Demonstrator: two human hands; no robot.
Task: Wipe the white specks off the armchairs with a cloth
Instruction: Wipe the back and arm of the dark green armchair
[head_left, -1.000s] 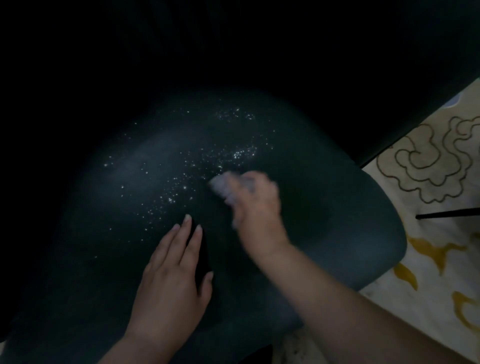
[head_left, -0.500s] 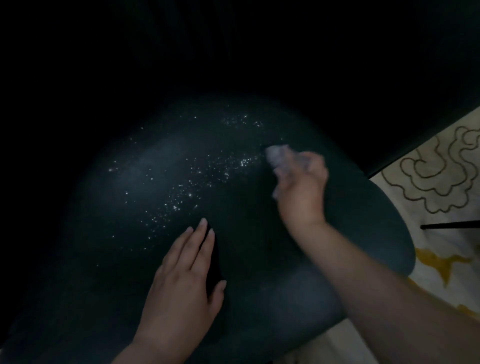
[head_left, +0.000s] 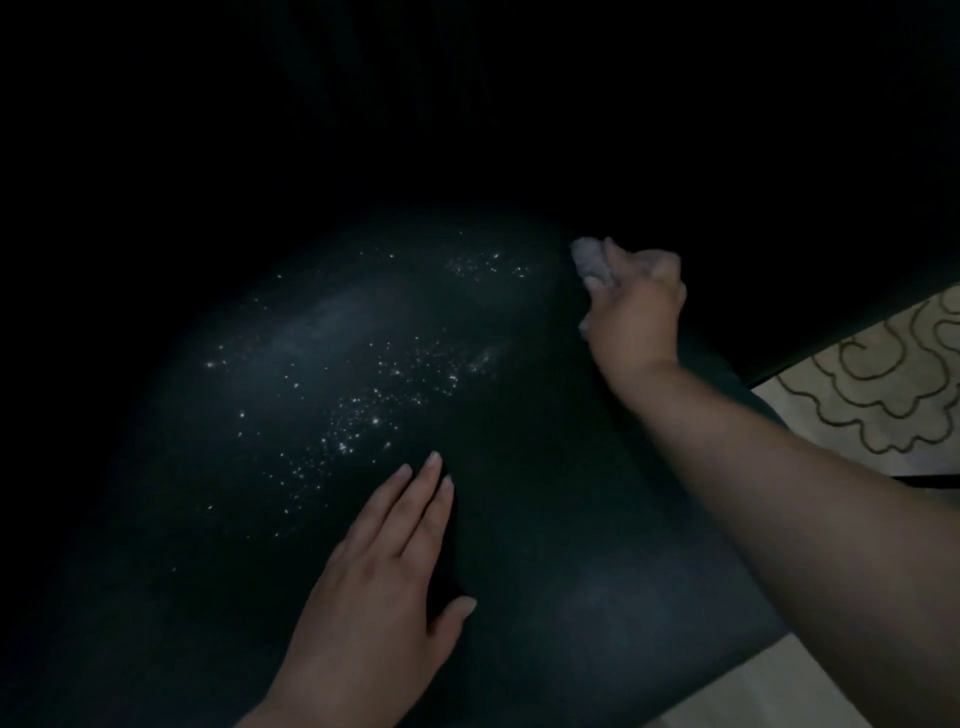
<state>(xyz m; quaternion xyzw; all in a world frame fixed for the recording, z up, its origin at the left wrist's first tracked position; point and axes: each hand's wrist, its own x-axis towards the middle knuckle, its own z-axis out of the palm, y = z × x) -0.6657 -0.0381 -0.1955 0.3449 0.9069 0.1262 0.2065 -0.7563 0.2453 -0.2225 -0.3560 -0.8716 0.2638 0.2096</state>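
The right hand (head_left: 636, 306), its grip bunched around the cloth (head_left: 589, 260), swept away to the upper right of the armchair seat (head_left: 545, 519), while the flat left hand (head_left: 384, 577) braced, leaving white specks (head_left: 363, 410) mid-frame uncleared.

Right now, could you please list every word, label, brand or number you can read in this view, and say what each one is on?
None: no readable text anywhere.
The dark armchair seat, the cloth and the swirl-patterned rug carry no lettering; much of the frame is too dark to check.
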